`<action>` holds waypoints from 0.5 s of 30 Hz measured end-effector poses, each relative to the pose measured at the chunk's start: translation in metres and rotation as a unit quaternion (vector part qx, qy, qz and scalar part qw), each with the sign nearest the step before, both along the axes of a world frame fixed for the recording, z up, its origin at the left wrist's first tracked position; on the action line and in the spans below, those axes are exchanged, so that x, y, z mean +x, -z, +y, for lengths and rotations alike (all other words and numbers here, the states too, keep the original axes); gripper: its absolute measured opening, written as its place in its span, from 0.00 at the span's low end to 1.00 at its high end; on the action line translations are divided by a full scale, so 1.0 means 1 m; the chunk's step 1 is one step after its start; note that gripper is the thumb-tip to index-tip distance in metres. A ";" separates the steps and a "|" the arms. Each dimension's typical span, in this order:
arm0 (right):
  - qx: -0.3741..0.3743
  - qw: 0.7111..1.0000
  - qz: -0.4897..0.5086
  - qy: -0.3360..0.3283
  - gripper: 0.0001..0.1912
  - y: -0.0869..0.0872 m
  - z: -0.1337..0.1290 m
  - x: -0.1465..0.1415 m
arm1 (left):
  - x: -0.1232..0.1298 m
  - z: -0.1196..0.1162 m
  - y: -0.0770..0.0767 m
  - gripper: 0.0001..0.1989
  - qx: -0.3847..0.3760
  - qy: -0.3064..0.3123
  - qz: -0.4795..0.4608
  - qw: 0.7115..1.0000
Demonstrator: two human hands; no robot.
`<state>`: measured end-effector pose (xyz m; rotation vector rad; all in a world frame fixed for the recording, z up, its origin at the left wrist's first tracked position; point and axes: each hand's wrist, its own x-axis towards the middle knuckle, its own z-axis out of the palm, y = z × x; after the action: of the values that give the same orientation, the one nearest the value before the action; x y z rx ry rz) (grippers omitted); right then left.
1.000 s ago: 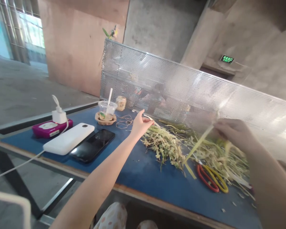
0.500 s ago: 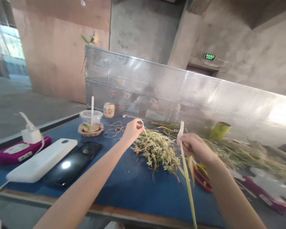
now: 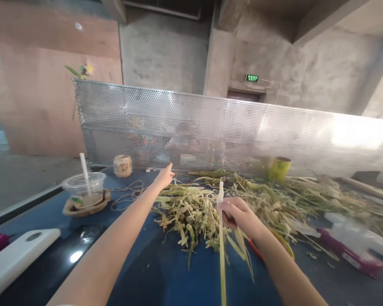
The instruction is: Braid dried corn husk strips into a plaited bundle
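My right hand (image 3: 238, 216) is closed around a long pale leaf strip (image 3: 222, 255), with a white folded tip (image 3: 221, 191) standing above the fingers. The strip's yellow-green tail hangs down over the near table, and looser leaf strips (image 3: 242, 248) dangle beside it. My left hand (image 3: 164, 176) reaches over the far left of a pile of dried plant pieces (image 3: 191, 212). Its index finger is stretched out toward the perforated panel, and I see nothing held in it. Part of a red-handled tool (image 3: 255, 250) shows behind my right wrist.
A perforated metal panel (image 3: 194, 127) stands along the table's back. At left are a plastic cup with a straw (image 3: 83, 185), a wrapped jar (image 3: 122, 165), twine (image 3: 127, 195), a phone (image 3: 51, 259) and a white power bank (image 3: 22, 259). More dried stalks (image 3: 306, 199) and a yellow-green cylinder (image 3: 279, 169) lie right.
My left hand has gone from a pinch near the pile to reaching farther back with a finger extended. My right hand still holds the strip. The view has turned right.
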<state>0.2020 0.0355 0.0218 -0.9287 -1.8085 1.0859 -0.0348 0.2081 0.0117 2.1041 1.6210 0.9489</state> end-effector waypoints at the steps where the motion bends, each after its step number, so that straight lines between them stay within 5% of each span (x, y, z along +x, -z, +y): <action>1: 0.001 1.000 0.004 -0.003 0.18 0.000 0.000 0.000 | -0.004 -0.002 0.000 0.16 -0.006 0.000 -0.002 1.000; 6: -0.002 1.000 0.005 -0.012 0.17 -0.004 -0.002 -0.004 | -0.012 -0.017 -0.009 0.16 -0.023 0.010 0.003 1.000; 10: -0.006 1.000 0.021 -0.008 0.17 -0.002 0.001 -0.004 | 0.008 -0.035 -0.013 0.16 -0.011 0.062 0.009 0.998; 15: -0.015 0.999 0.040 -0.027 0.16 0.000 0.000 -0.007 | 0.044 -0.093 -0.018 0.24 0.026 0.158 -0.028 0.987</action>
<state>0.1951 0.0357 0.0219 -0.8459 -1.7652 1.1708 0.0088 0.1152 0.0296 2.2593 1.1979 0.9409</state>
